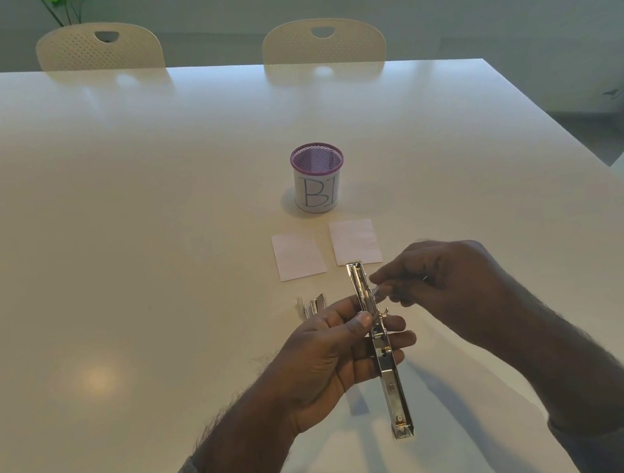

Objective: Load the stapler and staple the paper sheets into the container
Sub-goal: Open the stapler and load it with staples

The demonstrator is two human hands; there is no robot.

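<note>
My left hand (331,358) holds the stapler (382,350) swung open, above the table (123,242). My right hand (441,282) pinches what looks like a staple strip (377,290) right at the channel; trick is keeping it square while sliding in. Paper sheets (298,254) and container (319,177) wait just beyond my grip.

Left hand (333,357) grips opened stapler (382,346) — right hand (441,282) pinches staples (377,290).

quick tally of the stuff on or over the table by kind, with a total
stapler, opened out, held by the left hand: 1
paper sheets: 2
mesh container: 1
staple strip pinched by the right hand, at the stapler: 1
loose staple strips on the table, count unclear: about 2
total: about 7
</note>
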